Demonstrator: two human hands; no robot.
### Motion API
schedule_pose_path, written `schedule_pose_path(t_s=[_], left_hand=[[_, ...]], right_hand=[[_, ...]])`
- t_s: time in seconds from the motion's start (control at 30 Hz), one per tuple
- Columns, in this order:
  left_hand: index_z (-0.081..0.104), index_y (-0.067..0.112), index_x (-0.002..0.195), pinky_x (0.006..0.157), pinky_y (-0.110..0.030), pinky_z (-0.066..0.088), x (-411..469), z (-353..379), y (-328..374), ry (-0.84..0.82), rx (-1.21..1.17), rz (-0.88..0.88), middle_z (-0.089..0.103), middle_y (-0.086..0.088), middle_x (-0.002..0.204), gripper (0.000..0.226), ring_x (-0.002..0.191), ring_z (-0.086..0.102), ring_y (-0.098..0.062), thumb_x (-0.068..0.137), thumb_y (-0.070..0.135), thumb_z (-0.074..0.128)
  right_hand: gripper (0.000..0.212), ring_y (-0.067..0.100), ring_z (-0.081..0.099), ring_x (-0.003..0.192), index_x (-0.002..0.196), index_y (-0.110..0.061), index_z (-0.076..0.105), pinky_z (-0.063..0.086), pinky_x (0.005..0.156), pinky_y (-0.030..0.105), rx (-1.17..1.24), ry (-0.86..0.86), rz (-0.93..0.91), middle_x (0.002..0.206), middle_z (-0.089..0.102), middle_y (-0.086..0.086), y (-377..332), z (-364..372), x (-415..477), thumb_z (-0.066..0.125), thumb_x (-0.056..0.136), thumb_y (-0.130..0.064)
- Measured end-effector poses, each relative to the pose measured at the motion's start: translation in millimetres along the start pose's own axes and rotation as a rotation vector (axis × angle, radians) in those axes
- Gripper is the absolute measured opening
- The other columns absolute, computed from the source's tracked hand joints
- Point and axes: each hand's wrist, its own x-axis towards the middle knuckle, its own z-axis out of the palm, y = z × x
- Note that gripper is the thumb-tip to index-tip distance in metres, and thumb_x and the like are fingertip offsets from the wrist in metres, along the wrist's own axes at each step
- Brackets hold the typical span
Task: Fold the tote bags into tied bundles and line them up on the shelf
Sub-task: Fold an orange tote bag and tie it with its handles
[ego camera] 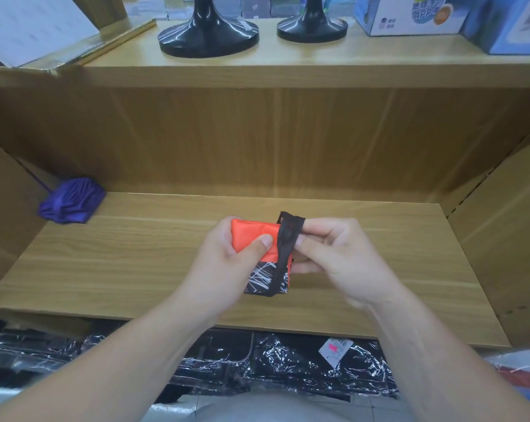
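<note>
A folded tote bag (253,240), orange with a black part crossed by white lines, is held just above the wooden shelf (135,254). My left hand (227,263) grips the orange fold, thumb pressed on top. My right hand (333,257) pinches the bag's black strap (288,239), which loops over the bundle's right side. A purple tied bundle (70,205) lies at the shelf's back left corner.
Two black lamp bases (208,35) (312,25), boxes (410,16) and a tilted display board (29,28) stand on the upper shelf. Below the shelf's front edge lie black items in shiny plastic wrap (272,367). Side panels close the shelf left and right.
</note>
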Motion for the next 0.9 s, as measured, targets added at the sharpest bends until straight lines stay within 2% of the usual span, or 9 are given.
schedule_pose_path(t_s=[0.13, 0.33, 0.43, 0.5, 0.57, 0.67, 0.77, 0.83, 0.9], left_hand=[[0.06, 0.014, 0.103, 0.078, -0.045, 0.056, 2, -3, 0, -0.072, 0.031, -0.017, 0.075, -0.011, 0.092, 0.021, 0.079, 0.068, -0.016, 0.091, 0.026, 0.072], [0.056, 0.02, 0.095, 0.054, -0.021, 0.04, 1, -5, -1, -0.162, 0.371, 0.113, 0.059, 0.006, 0.069, 0.014, 0.054, 0.049, -0.004, 0.094, 0.024, 0.069], [0.055, 0.016, 0.094, 0.047, -0.017, 0.037, -4, -1, -1, -0.158, 0.308, 0.1, 0.056, 0.009, 0.064, 0.017, 0.047, 0.046, -0.001, 0.093, 0.023, 0.071], [0.056, 0.014, 0.096, 0.048, -0.023, 0.039, -2, -4, 2, -0.175, 0.276, 0.079, 0.06, -0.002, 0.069, 0.019, 0.051, 0.051, -0.004, 0.093, 0.023, 0.072], [0.056, 0.014, 0.098, 0.058, -0.041, 0.046, 4, -11, 6, -0.24, 0.292, 0.057, 0.064, -0.015, 0.078, 0.022, 0.064, 0.058, -0.013, 0.091, 0.026, 0.073], [0.054, 0.011, 0.098, 0.063, -0.036, 0.046, 6, -14, 6, -0.342, 0.29, -0.004, 0.063, -0.004, 0.074, 0.018, 0.065, 0.057, -0.013, 0.094, 0.016, 0.071], [0.053, 0.012, 0.099, 0.061, -0.032, 0.048, 5, -8, 6, -0.339, 0.307, -0.004, 0.064, -0.001, 0.073, 0.019, 0.062, 0.059, -0.013, 0.094, 0.018, 0.07], [0.054, 0.014, 0.099, 0.068, -0.046, 0.054, 5, -4, 6, -0.305, 0.288, -0.018, 0.07, -0.011, 0.082, 0.022, 0.072, 0.069, -0.028, 0.093, 0.025, 0.071], [0.054, 0.017, 0.098, 0.07, -0.046, 0.054, 6, -2, 4, -0.26, 0.335, -0.011, 0.071, -0.011, 0.085, 0.023, 0.073, 0.067, -0.029, 0.092, 0.032, 0.07]], right_hand=[[0.016, 0.031, 0.075, 0.093, 0.107, -0.003, 0.075, 0.062, 0.078, 0.05, 0.02, 0.039, 0.014, 0.097, 0.077, 0.016, 4, 1, -1, 0.063, 0.095, -0.003], [0.01, 0.029, 0.076, 0.082, 0.092, 0.001, 0.076, 0.062, 0.071, 0.04, -0.052, 0.038, 0.038, 0.086, 0.077, 0.017, 6, 0, -3, 0.076, 0.084, -0.006], [0.017, 0.027, 0.076, 0.079, 0.09, -0.004, 0.076, 0.061, 0.071, 0.037, -0.073, 0.029, 0.0, 0.085, 0.077, 0.016, 7, -1, -4, 0.081, 0.077, -0.014], [0.018, 0.026, 0.076, 0.091, 0.098, -0.01, 0.078, 0.06, 0.081, 0.041, -0.163, -0.054, -0.034, 0.094, 0.078, 0.01, 6, -4, -4, 0.08, 0.083, -0.019], [0.019, 0.019, 0.073, 0.101, 0.105, -0.014, 0.078, 0.06, 0.082, 0.038, -0.275, -0.173, -0.016, 0.102, 0.078, 0.002, 0, -10, -6, 0.062, 0.094, -0.016], [0.026, 0.016, 0.074, 0.09, 0.097, -0.01, 0.08, 0.061, 0.074, 0.035, -0.417, -0.209, 0.009, 0.094, 0.079, 0.001, -10, -17, -8, 0.055, 0.103, -0.013], [0.023, 0.023, 0.072, 0.072, 0.08, -0.014, 0.081, 0.061, 0.067, 0.041, -0.501, -0.097, -0.001, 0.074, 0.075, 0.008, -9, -13, -2, 0.07, 0.092, -0.03], [0.035, 0.019, 0.055, 0.054, 0.068, -0.012, 0.076, 0.046, 0.056, 0.035, -0.582, 0.05, -0.039, 0.059, 0.063, 0.015, 0, -7, 3, 0.069, 0.08, -0.045], [0.039, 0.014, 0.039, 0.051, 0.062, -0.01, 0.07, 0.032, 0.053, 0.031, -0.614, 0.19, -0.077, 0.055, 0.052, 0.017, 9, 3, 4, 0.067, 0.077, -0.046]])
